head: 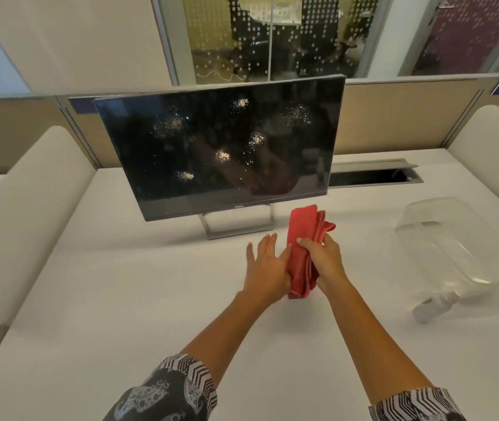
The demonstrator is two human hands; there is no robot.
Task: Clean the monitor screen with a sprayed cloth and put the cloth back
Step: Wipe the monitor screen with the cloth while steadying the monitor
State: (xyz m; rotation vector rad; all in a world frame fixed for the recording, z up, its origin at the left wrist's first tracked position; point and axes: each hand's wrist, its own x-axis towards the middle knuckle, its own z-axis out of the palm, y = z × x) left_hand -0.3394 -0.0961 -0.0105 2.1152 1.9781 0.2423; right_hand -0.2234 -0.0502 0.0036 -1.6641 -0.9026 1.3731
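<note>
Two hands meet just in front of the monitor [220,147], below its lower right corner, with a folded red cloth [301,232] between them. The right hand [324,259] grips the cloth, its fingers curled round the bunched middle, so the upper end stands up toward the monitor's bottom edge and the lower end hangs past the wrist. The left hand [268,268] lies open with straight fingers, its edge pressed against the cloth's left side. The monitor's dark screen carries several pale patches of droplets [221,155], scattered from centre to upper right. A clear spray bottle [442,247] lies on its side on the white surface [120,284], well to the right of the monitor. Patterned black-and-white sleeves [181,387] cover both forearms.
</note>
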